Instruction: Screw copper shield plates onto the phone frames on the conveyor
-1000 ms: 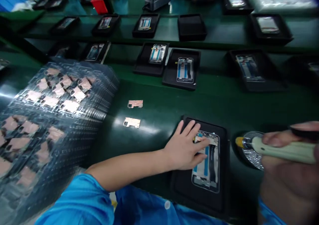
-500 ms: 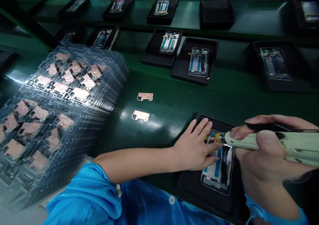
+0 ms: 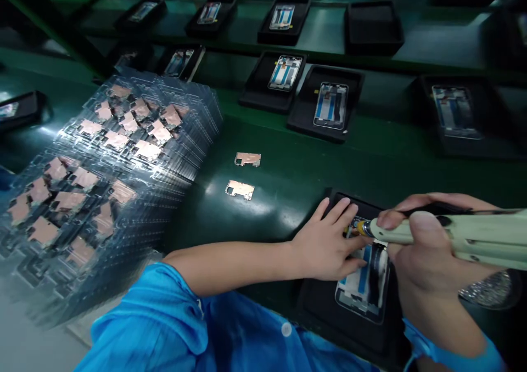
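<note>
Smartphone frame (image 3: 362,287), blue-striped and face up, lies in a black tray (image 3: 315,317) and takes the work of both hands. The right grip (image 3: 428,257) is closed firmly round the cream body of an electric screwdriver (image 3: 448,235), thumb on top and fingers wrapped beneath, with its yellow-collared tip (image 3: 362,228) down at the frame's upper end; whether the bit has seated is hidden. The left grip (image 3: 327,248) is open, with fingers spread and pressed flat across the frame, holding nothing in its fingers. That spread looks right for stopping the frame from twisting, though the fingertips (image 3: 348,235) sit just beside the tip and need keeping clear, with the driver held square to the frame. Just right of the frame, under the right wrist, lies a round silvery dish (image 3: 489,289), too blurred to read. Left of the frame, two copper-faced metal plates (image 3: 247,159) (image 3: 239,190) rest on the green bench (image 3: 288,196), and beyond them stands a stack of clear blister trays (image 3: 193,158) filled with more plates. Farther from the frame, more black trays (image 3: 304,122) carrying frames line the bench.
</note>
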Demonstrator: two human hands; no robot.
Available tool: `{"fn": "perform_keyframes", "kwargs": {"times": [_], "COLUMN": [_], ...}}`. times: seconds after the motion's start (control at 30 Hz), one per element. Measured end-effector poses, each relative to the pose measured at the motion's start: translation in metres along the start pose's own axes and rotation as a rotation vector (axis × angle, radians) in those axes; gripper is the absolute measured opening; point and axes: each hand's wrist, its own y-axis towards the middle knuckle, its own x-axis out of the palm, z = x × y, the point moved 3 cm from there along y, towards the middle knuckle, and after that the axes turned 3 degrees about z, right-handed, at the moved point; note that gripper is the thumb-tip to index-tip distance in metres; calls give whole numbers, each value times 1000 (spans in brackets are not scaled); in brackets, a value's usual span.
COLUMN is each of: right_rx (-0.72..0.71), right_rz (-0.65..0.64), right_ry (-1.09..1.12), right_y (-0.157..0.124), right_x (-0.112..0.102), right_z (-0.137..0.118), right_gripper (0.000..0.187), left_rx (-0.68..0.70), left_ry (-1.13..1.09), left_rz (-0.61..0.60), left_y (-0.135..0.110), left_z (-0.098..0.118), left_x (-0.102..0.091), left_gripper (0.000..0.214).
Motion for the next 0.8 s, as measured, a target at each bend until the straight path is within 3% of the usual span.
{"fn": "perform_keyframes", "kwargs": {"times": [0.2,0.27,0.33,0.4,0.57,0.8], "right_rx": [72,111,138,151,222,327], "right_rz": [40,57,49,36,26,48], "right_ry": [-20,-48,-60,-78,-203,-170], "right_y": [-4,-7,-9,-12,-16,-16], "right_x": [0,-1,0,0,-1,-5], "right_z": [0,2,5,6,9,15], "right_gripper": [32,32,32,34,37,53], "left_rx": [-31,-230,-471,-588,-635,-671], "left_ry": [-44,-5,45,65,52,57], "left_rz": [29,25,-60,-169,-206,-193], "left_y": [-38,-51,-58,-58,-47,-49], "left_z": [2,-2,-5,-4,2,3], "left_x": [-23,-30,-31,-28,-23,-23], "left_gripper": [51,48,49,49,41,41]}}
